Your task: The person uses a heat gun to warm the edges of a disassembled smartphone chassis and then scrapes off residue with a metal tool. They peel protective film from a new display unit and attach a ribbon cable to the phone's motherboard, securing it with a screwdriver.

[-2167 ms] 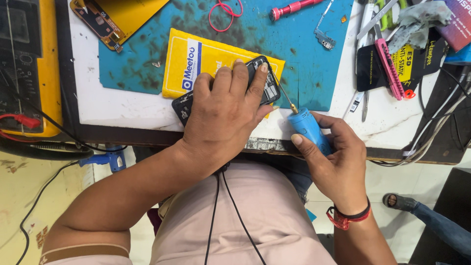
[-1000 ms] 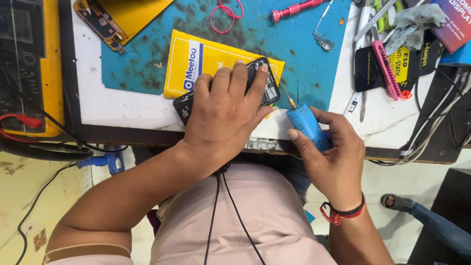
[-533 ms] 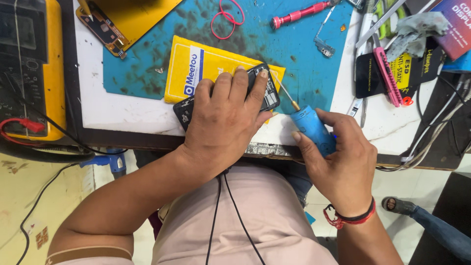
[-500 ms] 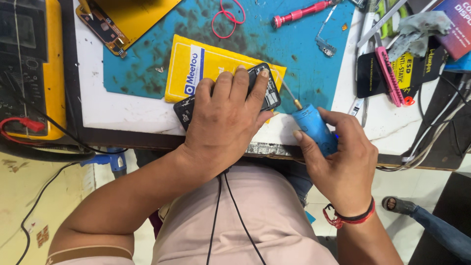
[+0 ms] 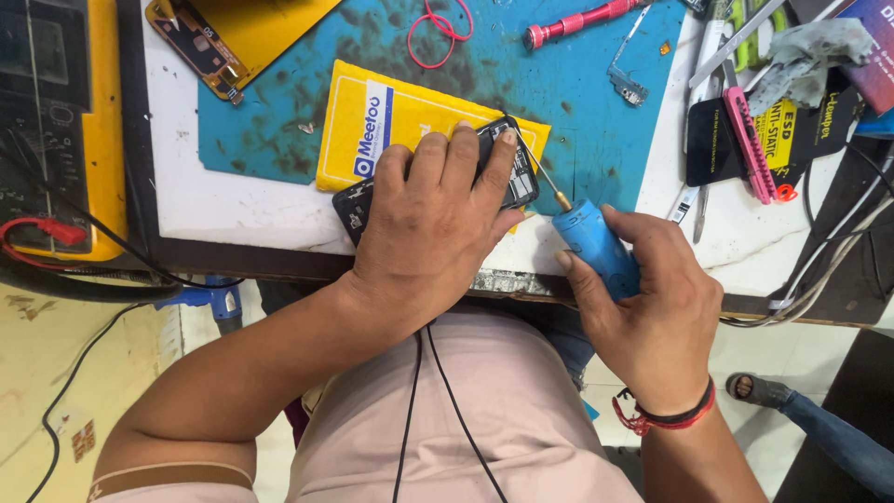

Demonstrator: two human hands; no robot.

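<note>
Left hand [image 5: 438,233] lies flat, fingers spread, pressing down on a black phone [image 5: 507,172] with its back off. The phone lies on a yellow pad [image 5: 372,121] near the front edge of the table [image 5: 233,210], mostly covered by the hand, so only its right end and lower left corner show. Right hand [image 5: 652,307] is wrapped tight around the fat blue handle of a screwdriver [image 5: 587,237]. Its thin metal shaft angles up-left and the tip meets the phone's upper right corner.

Handling, as a judgement: the phone looks light, stiff and flat, with fragile open insides. It is best pinned from above with the palm or held by the side edges, not by the exposed parts. It would likely slide on the pad without that pressure. The screwdriver handle is smooth round plastic and looks easy to roll between fingers. The tip is fine and could slip off a small screw.

Materials: a blue work mat [image 5: 577,102], rubbery, scuffed and stained dark. The yellow pad is flat and matte. A red screwdriver [image 5: 582,19] with a ribbed handle lies at the top, a red rubber band [image 5: 438,28] beside it. A yellow phone frame [image 5: 200,47] lies upper left. A pink tool [image 5: 745,140] rests on black packets [image 5: 764,135] at the right, with a crumpled grey cloth [image 5: 801,51] above. The right wrist wears a red-and-black thread band [image 5: 666,414].
</note>
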